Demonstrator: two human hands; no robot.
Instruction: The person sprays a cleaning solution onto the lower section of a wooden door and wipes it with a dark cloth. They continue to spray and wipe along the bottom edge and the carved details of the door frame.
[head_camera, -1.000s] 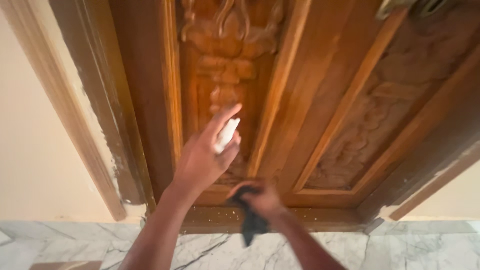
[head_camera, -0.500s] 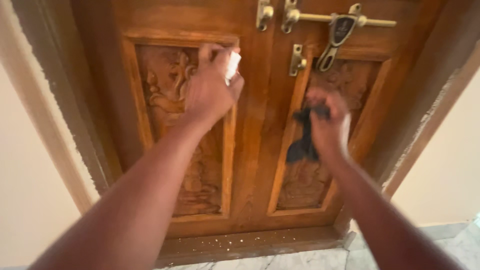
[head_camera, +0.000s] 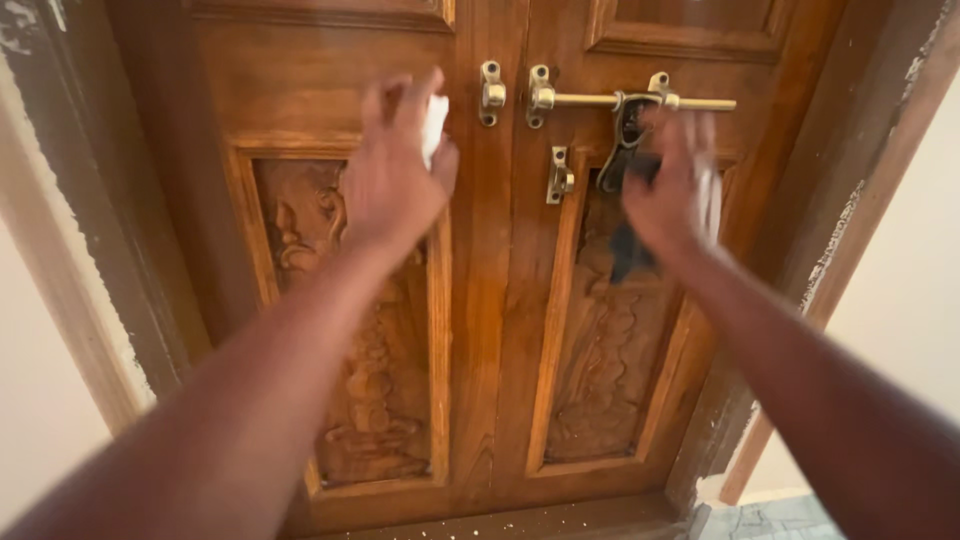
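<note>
Left hand (head_camera: 392, 185) closed around small white object (head_camera: 434, 124), raised before upper part of left door leaf (head_camera: 300, 90), just above carved panel (head_camera: 350, 330). Right hand (head_camera: 672, 190) closed on dark cloth (head_camera: 628, 245), blurred, held at right door leaf just below brass sliding bolt (head_camera: 620, 100); cloth hanging down over right carved panel (head_camera: 605, 350). Brass latch plate (head_camera: 560, 175) between hands. Dark door frame (head_camera: 120, 200) at left, pale wall (head_camera: 900, 300) at right.

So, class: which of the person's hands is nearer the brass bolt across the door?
Right. The right hand, holding a dark cloth, is just below the bolt, about at its hasp. The left hand, holding something white, is off to the bolt's left, over the other door leaf.
</note>
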